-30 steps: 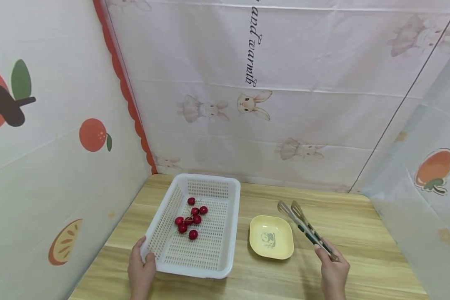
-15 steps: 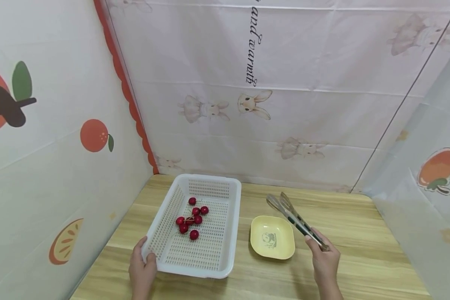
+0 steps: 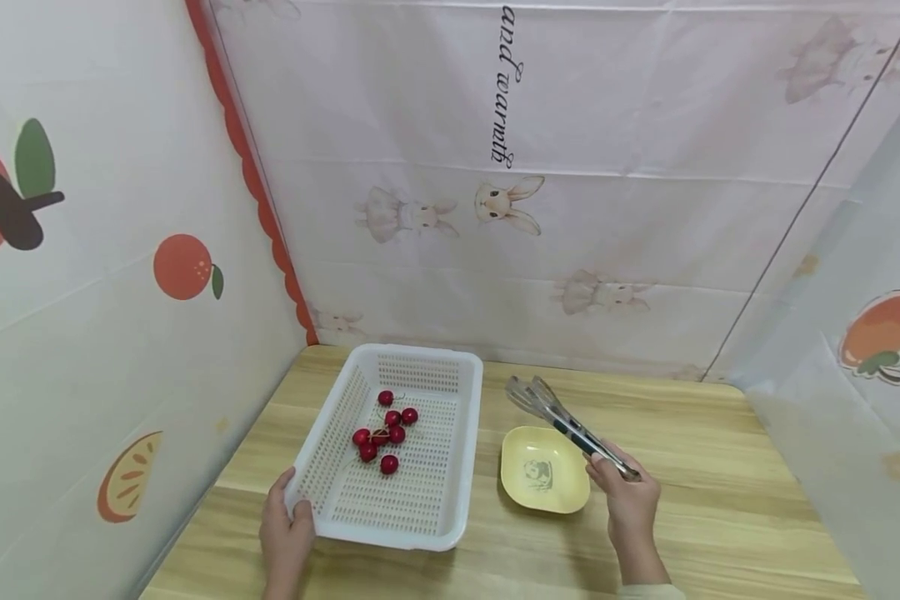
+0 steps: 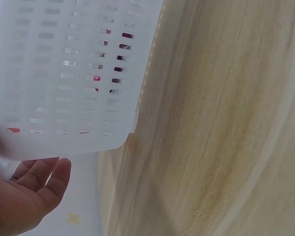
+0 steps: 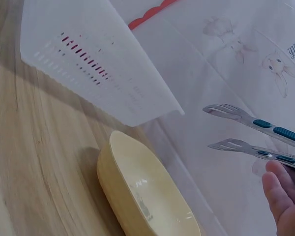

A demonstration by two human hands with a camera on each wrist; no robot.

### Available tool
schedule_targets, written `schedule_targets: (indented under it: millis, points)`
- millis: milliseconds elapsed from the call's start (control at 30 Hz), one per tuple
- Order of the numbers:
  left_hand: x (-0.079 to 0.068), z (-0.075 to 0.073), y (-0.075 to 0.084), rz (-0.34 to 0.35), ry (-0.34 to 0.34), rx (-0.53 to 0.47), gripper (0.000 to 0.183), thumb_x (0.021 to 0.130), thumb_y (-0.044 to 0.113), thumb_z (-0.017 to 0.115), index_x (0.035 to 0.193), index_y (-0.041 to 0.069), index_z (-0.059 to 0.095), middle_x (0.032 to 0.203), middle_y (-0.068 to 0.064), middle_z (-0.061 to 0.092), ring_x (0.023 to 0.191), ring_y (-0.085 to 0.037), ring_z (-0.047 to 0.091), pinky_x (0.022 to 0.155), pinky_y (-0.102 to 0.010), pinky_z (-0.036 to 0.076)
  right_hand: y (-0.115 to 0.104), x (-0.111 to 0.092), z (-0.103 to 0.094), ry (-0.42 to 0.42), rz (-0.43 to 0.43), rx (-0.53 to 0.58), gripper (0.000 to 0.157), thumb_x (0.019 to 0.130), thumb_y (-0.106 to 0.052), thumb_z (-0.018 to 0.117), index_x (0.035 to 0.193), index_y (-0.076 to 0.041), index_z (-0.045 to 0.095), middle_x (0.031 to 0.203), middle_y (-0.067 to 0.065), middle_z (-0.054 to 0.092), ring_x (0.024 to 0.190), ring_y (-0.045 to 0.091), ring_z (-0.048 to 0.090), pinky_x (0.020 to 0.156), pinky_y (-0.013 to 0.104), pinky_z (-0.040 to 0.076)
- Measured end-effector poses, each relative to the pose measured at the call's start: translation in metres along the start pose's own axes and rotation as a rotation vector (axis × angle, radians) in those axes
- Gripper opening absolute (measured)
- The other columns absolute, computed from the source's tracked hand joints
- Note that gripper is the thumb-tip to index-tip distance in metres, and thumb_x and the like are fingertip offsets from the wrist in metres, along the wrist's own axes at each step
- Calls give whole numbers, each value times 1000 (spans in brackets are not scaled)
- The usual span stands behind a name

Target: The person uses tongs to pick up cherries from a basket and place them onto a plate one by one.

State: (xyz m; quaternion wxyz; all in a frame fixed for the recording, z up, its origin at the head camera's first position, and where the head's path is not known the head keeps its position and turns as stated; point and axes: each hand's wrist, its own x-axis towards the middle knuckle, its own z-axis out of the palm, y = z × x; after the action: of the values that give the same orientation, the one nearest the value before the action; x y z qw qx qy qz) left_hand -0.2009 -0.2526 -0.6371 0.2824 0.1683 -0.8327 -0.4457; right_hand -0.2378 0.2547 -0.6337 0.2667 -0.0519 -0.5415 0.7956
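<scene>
My left hand (image 3: 287, 527) grips the near left corner of a white plastic basket (image 3: 459, 467), thumb over the rim and fingers outside. In the left wrist view the fingers (image 4: 54, 187) curl below the basket's perforated wall (image 4: 64, 98). Several red cherries (image 3: 389, 464) with stems lie on the basket's floor. My right hand (image 3: 630, 500) holds metal tongs (image 3: 570, 426) with dark green grips, raised over the far right side of a yellow square bowl (image 3: 517, 492). In the right wrist view the tongs' slotted tips (image 5: 231, 145) stand apart with nothing between them.
The bowl has a panda print inside and stands just right of the basket. Both rest on a wood-grain table (image 3: 720, 500). Printed cloth walls enclose the table, one at the left (image 3: 105, 350), one behind (image 3: 645, 225) and one at the right (image 3: 832, 317).
My right hand has carried the tongs leftward, from right of the bowl to above its far edge. The left hand keeps its hold on the basket corner; the cherries lie as before.
</scene>
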Motion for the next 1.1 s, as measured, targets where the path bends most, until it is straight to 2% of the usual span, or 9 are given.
schedule_targets:
  millis: [367,433,500,600,667,800,900,1033,1100]
  points:
    - [0,0,2,10,12,1,56,81,4,41,130,29,31,127,3,39,111,-22,41,86,-46,37,4,4,21,-117,94,205,42,72,1,64,112,6,51,111,24,50,97,37,51,78,39,44]
    - [0,2,0,8,10,3,56,82,4,41,131,29,31,127,4,38,111,-21,41,86,-45,37,-26,-8,37,-179,128,294,38,72,8,60,110,9,51,108,25,51,96,35,52,78,37,44]
    - [0,3,-2,5,11,5,56,82,4,40,131,29,30,127,4,38,111,-20,41,86,-45,37,-26,-9,41,-223,142,335,39,73,11,58,111,11,48,109,27,50,98,36,50,80,37,43]
    - [1,5,-3,3,10,11,56,83,4,40,131,30,30,127,4,38,112,-20,40,87,-45,37,-20,-8,48,-272,157,350,40,74,12,56,113,12,46,110,30,48,100,38,48,81,37,42]
    - [1,5,-3,2,15,14,55,83,4,40,131,30,30,127,4,38,112,-20,40,87,-45,37,14,4,42,-263,136,293,43,75,8,58,116,10,45,113,29,47,102,39,45,82,39,40]
    - [2,5,-3,-8,12,18,55,83,6,39,131,30,29,128,5,37,112,-20,39,87,-45,36,13,3,58,-286,139,279,37,73,5,61,109,9,52,104,27,53,95,37,52,76,36,45]
    - [1,5,-3,-8,12,12,54,83,6,40,131,30,30,128,4,37,112,-21,40,87,-45,36,-39,-19,89,-288,145,225,32,72,2,64,102,10,56,101,25,55,90,32,56,71,35,48]
    - [0,6,-4,-2,11,2,55,82,5,41,131,29,31,128,3,38,111,-21,40,86,-46,36,-114,-52,134,-219,192,75,35,72,-4,66,101,12,55,103,23,53,87,26,58,69,39,48]
    - [0,6,-4,3,8,-5,55,82,5,42,131,29,31,128,3,38,111,-21,40,87,-46,36,-118,-55,143,-178,217,16,39,71,-8,67,102,13,54,100,21,55,83,26,59,69,42,48]
